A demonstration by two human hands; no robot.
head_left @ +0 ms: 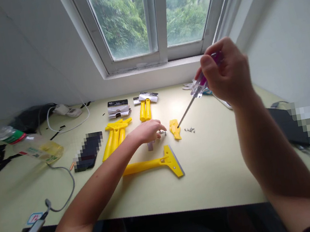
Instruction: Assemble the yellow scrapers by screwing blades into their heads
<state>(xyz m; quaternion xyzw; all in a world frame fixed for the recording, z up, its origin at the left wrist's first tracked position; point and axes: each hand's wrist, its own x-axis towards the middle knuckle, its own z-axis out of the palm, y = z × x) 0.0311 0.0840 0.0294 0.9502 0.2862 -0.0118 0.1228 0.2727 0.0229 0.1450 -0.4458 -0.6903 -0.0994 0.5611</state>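
My right hand (226,70) is wrapped round the handle of a screwdriver (195,92) with a clear and purple grip. Its shaft slants down to the left, and the tip meets the small yellow plastic piece (174,129) on the table; whether it touches cannot be told. Over a few small screws (163,133) hovers my left hand (150,131), fingers apart and curved downward. A grey blade (150,145) lies partly beneath it. More screws (190,129) are scattered right of the plastic piece. Nearer me lies a yellow scraper (168,162) with a metal blade, its handle partly behind my left forearm.
Yellow scraper handles (113,136) are piled left of my hand, with two more handles (145,109) farther back. Black packets (118,108) lie behind. A phone (88,151), a tilted bottle (33,144) and cables are at left; a black device (289,127) is at right.
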